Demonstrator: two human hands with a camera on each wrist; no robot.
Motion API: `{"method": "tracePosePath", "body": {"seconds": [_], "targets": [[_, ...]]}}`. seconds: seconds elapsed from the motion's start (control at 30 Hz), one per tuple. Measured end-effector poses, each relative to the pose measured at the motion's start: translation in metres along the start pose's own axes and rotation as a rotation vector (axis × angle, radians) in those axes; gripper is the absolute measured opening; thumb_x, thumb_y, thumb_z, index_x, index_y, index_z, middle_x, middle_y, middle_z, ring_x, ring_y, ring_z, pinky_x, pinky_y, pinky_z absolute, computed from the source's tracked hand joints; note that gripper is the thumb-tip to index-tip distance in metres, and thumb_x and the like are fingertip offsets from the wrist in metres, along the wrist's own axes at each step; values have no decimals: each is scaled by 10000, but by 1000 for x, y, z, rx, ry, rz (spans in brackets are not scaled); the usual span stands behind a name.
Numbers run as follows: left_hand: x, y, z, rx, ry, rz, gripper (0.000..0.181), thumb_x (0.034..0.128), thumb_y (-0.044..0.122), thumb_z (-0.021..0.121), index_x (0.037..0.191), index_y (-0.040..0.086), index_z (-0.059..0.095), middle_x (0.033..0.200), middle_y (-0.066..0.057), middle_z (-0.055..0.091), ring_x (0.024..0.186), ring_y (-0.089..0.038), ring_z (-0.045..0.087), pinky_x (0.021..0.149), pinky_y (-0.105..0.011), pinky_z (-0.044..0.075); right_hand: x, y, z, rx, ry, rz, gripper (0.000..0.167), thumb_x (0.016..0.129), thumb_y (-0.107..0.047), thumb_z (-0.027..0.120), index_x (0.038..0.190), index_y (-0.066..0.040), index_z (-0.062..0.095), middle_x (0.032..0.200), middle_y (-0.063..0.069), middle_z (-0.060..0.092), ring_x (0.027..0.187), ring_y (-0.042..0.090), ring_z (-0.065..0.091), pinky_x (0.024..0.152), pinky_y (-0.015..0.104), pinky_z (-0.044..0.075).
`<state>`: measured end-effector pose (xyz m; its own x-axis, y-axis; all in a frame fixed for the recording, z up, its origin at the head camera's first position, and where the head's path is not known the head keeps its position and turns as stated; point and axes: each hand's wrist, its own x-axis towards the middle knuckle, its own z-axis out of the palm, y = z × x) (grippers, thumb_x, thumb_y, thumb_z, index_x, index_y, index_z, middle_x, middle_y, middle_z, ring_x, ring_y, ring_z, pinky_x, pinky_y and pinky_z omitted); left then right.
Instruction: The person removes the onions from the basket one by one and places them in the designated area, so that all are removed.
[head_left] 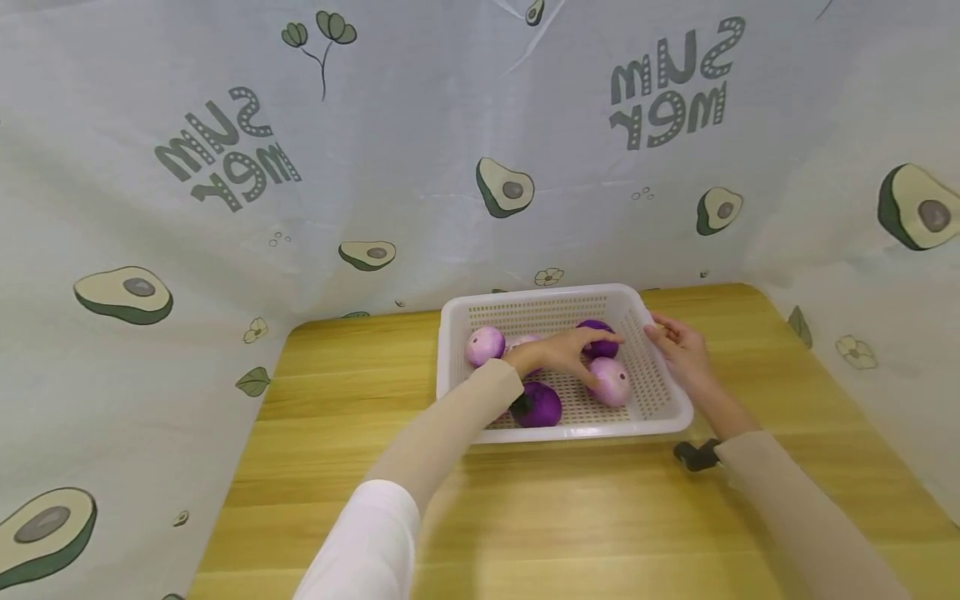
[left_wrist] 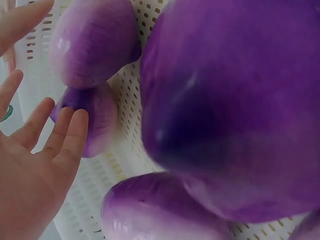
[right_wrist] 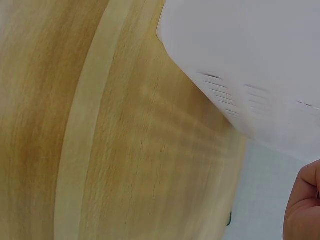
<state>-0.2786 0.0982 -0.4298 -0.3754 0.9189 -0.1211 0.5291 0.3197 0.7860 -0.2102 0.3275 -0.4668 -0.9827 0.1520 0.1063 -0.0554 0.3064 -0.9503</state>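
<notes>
White plastic basket point(head_left: 585, 431) of purple vegetables, a spread left hand point(head_left: 572, 350) among them

As far as these views tell, the work seems partway: the vegetables sit inside the basket, and the left hand has reached in over its right half. None is lifted, so any picking up appears not yet done; whether the basket is being filled, emptied or sorted cannot be told.

The left hand's fingers are parted, with nothing in their grasp. Its thumb overlaps a pale vegetable point(head_left: 611, 382) at the near right; contact is unclear. The right hand point(head_left: 682, 352) is at the basket's right rim, thumb and curled fingers apparently pinching the edge.

The basket stands on the far part of a wooden table point(head_left: 570, 517), its walls and floor pierced with slots. The pale vegetable is round, lilac fading to white, with a small dark spot. Just beyond it lies a deep purple one point(head_left: 604, 340); another dark one point(head_left: 542, 406) rests near the close rim, and a second pale one point(head_left: 485, 346) lies at the left. The left forearm partly hides others, so their count is uncertain.
</notes>
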Motion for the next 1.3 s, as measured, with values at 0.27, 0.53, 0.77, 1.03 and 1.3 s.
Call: {"method": "tracePosePath", "body": {"seconds": [0.27,0.53,0.77,1.03,1.3], "targets": [[8,0,8,106,-35,-52,833,842,96,804,1546,121,360,1579,-68,346,1436,-149,317,1114,-183,279,0,2,3,12,-16,9,561,1048,-240,531,1434,140,385,829,-84,607,706,14,635,625,195,569],[13,1,18,172,-79,-99,843,824,75,812,1543,147,378,1539,-119,410,1397,-183,388,1083,-201,322,-1,2,4,44,-23,19,567,1044,-253,537,1440,125,390,851,-98,647,730,16,662,637,220,581],[16,-2,21,206,-100,-134,710,841,129,811,1475,144,494,1520,-35,446,1371,-154,408,1076,-209,332,-1,2,4,31,-10,4,561,1042,-249,543,1436,124,402,810,-86,637,697,23,658,610,218,578],[18,-1,20,211,-88,-129,672,830,129,821,1438,136,537,1483,-19,489,1338,-133,439,1059,-185,331,0,2,3,59,6,14,544,1040,-232,549,1429,123,413,786,-102,626,684,23,652,599,200,569],[20,1,16,200,-64,-106,645,823,132,825,1413,140,565,1435,-28,529,1273,-121,478,1016,-182,363,1,2,-1,58,6,28,562,1040,-249,546,1437,121,401,802,-119,628,700,12,649,610,192,567]]}}
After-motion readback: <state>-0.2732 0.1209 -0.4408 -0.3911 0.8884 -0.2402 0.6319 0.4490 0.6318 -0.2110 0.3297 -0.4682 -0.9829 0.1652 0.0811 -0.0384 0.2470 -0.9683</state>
